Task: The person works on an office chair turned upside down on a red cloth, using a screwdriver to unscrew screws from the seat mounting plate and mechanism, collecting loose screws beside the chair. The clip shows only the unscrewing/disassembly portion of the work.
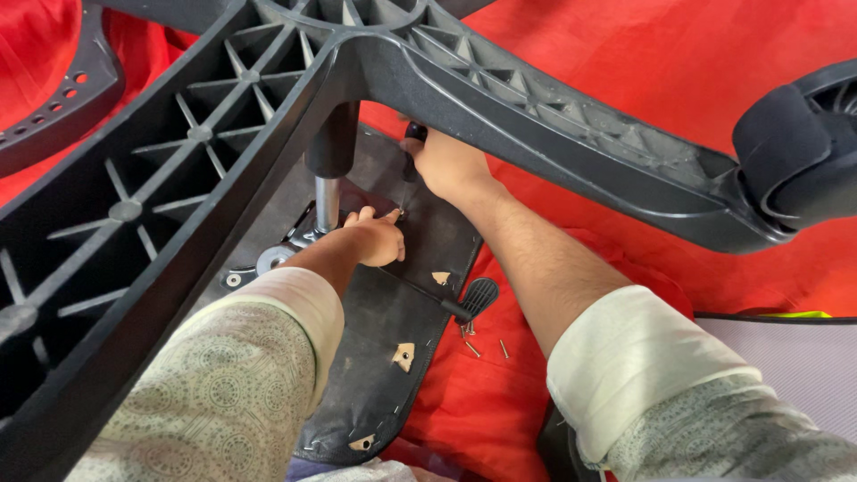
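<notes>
Gripping a black screwdriver handle point(414, 134) in closed fingers, the right hand point(446, 165) stands it upright on the upturned seat underside point(384, 357); the left hand point(375, 239) pinches its tip, just left.

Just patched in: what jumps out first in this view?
The big black ribbed plastic star-shaped chair base fills the upper left, one arm ending in a black caster wheel at far right. Beneath it, the right hand holds a black-handled screwdriver over the black seat underside, the left hand steadying its tip. Loose screws lie on the red cloth.
</notes>
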